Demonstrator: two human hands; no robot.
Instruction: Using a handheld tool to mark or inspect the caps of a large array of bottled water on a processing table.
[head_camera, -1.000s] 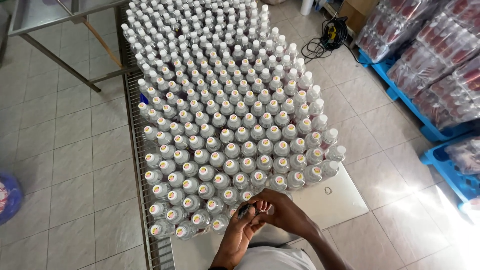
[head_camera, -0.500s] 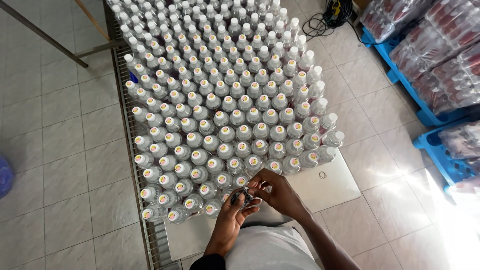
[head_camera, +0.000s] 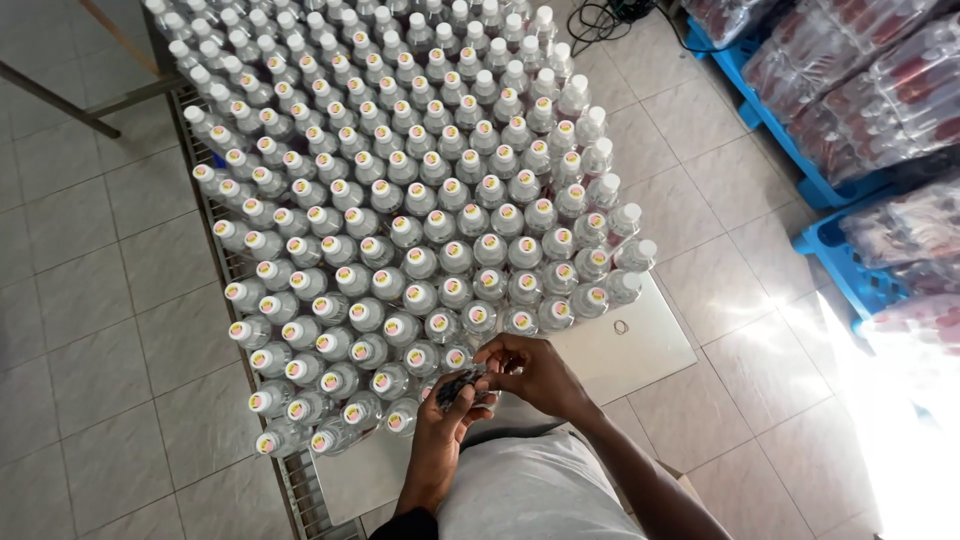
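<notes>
Several clear plastic bottles (head_camera: 400, 215) with white caps stand packed in rows on a metal table (head_camera: 640, 345). At the near edge of the rows my left hand (head_camera: 440, 425) and my right hand (head_camera: 535, 370) meet close together. Between them sits a small dark object (head_camera: 460, 385), held by the fingers of both hands; what it is cannot be made out. The nearest bottles (head_camera: 455, 358) stand just beyond my fingertips.
A bare strip of tabletop lies right of my hands. Blue pallets (head_camera: 770, 115) with shrink-wrapped packs (head_camera: 860, 80) stand at the right. A metal frame leg (head_camera: 60, 100) is at the upper left. Cables (head_camera: 600, 15) lie on the tiled floor at the top.
The view has shifted slightly, with the bottles sliding up the frame. Both hands stay together on the small dark object at the near edge of the rows.
</notes>
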